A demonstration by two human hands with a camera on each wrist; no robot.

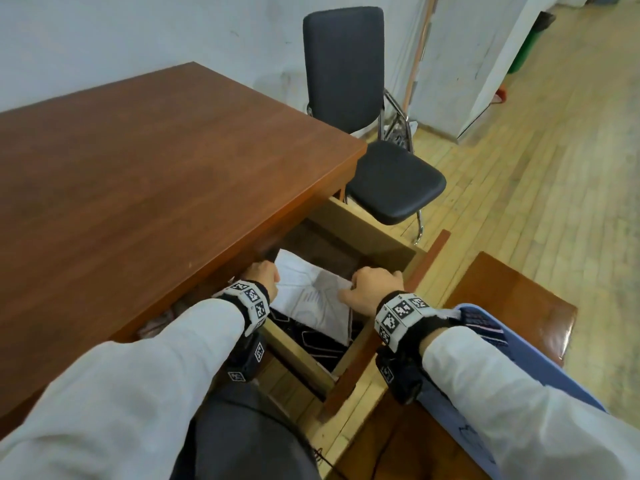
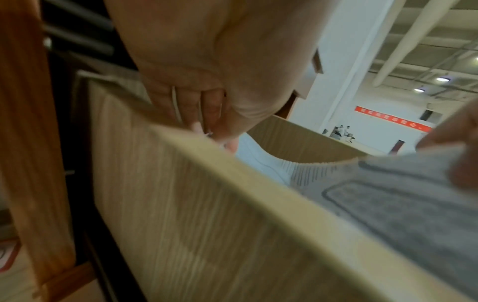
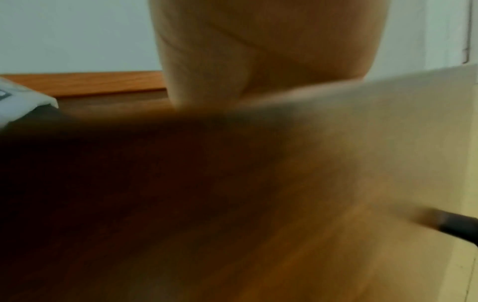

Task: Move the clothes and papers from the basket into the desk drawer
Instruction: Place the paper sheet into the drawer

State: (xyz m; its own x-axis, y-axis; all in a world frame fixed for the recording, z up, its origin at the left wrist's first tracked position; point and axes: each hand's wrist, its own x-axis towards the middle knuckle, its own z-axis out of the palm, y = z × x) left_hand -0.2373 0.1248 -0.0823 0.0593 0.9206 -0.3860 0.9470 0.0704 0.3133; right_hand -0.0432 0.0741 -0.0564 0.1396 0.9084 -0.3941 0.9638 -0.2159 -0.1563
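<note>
A white and grey knitted garment [image 1: 308, 292] lies spread in the open desk drawer [image 1: 363, 223], on top of dark items. My left hand [image 1: 263, 275] grips the garment's left edge, close under the desk top. My right hand [image 1: 374, 285] pinches its right edge with curled fingers. In the left wrist view the left hand [image 2: 207, 81] curls down behind the pale drawer wall [image 2: 207, 224], and the garment [image 2: 388, 194] stretches across to the right hand's fingers [image 2: 460, 132]. The right wrist view is blurred, showing only the right hand [image 3: 258, 51] over the drawer wall [image 3: 388, 122]. The blue basket [image 1: 446, 410] sits under my right forearm.
The brown desk [image 1: 156, 168] fills the left. A black chair [image 1: 391, 178] stands just beyond the drawer. The basket rests on a low wooden table [image 1: 512, 292], with a dark striped cloth [image 1: 481, 323] in it. Wooden floor [image 1: 536, 168] spreads to the right.
</note>
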